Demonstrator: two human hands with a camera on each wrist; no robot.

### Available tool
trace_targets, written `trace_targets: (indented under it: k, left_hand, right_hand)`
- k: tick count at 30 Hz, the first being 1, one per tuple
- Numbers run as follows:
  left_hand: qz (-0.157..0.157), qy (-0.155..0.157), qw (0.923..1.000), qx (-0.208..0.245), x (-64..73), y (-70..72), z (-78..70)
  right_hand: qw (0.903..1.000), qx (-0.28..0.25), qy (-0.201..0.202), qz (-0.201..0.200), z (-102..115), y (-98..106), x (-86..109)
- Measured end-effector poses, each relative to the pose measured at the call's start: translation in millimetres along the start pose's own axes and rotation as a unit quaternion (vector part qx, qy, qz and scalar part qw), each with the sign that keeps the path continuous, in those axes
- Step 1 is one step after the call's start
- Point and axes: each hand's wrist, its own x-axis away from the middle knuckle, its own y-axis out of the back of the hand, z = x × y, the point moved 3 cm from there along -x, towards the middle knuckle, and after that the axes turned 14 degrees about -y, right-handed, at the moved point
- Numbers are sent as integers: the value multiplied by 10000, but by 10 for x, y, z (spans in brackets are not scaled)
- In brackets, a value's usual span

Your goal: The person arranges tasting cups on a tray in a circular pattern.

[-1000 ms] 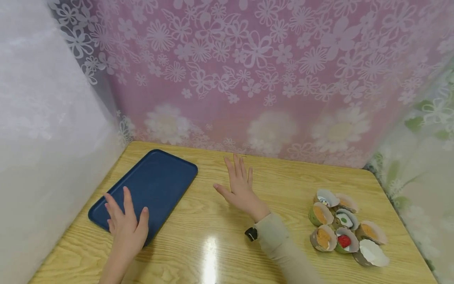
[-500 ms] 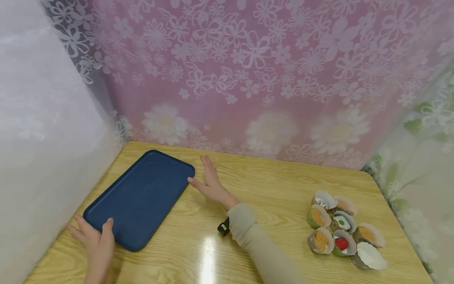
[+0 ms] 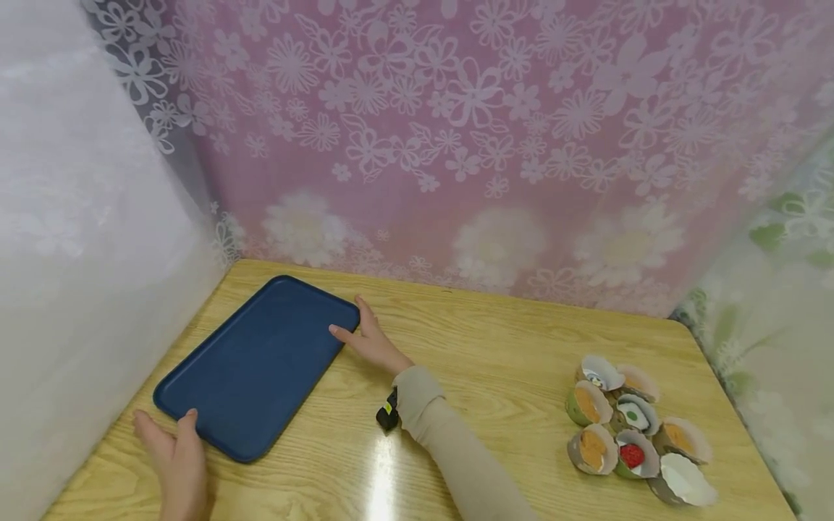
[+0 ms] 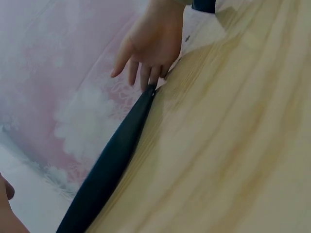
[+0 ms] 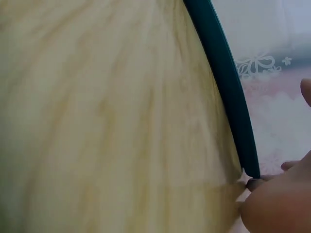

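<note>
A dark blue rectangular tray (image 3: pixel 260 362) lies at a slant on the wooden table. At its far right corner is my right hand (image 3: pixel 378 344), the thumb reaching over the rim and the straight fingers along the outside. The left wrist view shows this right hand (image 4: pixel 155 43) with its fingertips right at the tray's end (image 4: pixel 116 145). By the near left corner is my left hand (image 3: pixel 176 459), thumb overlapping the rim and fingers extended outside it. In the right wrist view the tray's side (image 5: pixel 228 82) runs down to the right hand (image 5: pixel 282 204).
Several paper baking cups (image 3: pixel 632 416) with orange, red and white contents stand grouped on the right of the wooden table (image 3: pixel 482 362). A pink floral curtain (image 3: pixel 417 145) hangs behind it, and a white sheet (image 3: pixel 91 289) hangs on the left.
My right hand has moved left from over the table to the tray's far right corner. The left hand has drawn back from above the tray to its near left corner.
</note>
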Motion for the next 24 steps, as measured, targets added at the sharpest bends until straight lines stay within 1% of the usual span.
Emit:
trace_targets:
  k: [3,5,7,8,10,12,13,15,18,22,24]
  left_hand:
    - [-207,-138,9990,367,7,-37,24]
    - [-231,-245,9975,628,22,-74,31]
    - [-219,-376,9942,989,36,-122,26]
    - [-190,-388,9928,1116,42,-149,25]
    - [-95,-268,9922,1214,62,-194,14]
    - [-48,-119,9924,1227,74,-225,8]
    - [-43,4,9936,1125,82,-228,8]
    - [-43,115,9946,1034,89,-227,8]
    - [-77,14,9944,1051,89,-222,17]
    - [-40,-121,9972,733,89,-230,21]
    - [-45,-134,9986,508,87,-238,22]
  right_hand:
    - [10000,-23,-22,7,-9,-10,-37]
    - [9999,-78,-111,-64,-32,-8,-65]
    - [9995,-168,-232,-150,-60,-6,-93]
    - [9992,-211,-294,-196,-72,-4,-106]
    - [9986,-262,-381,-272,-87,2,-126]
    - [9983,-290,-400,-314,-85,4,-141]
    - [9983,-285,-400,-317,-85,0,-152]
    - [9983,-283,-405,-311,-77,-14,-169]
    - [9983,-234,-425,-317,-66,-41,-189]
    - [9984,-10,-390,-398,-45,-65,-182]
    - [9984,102,-326,-440,-33,-67,-174]
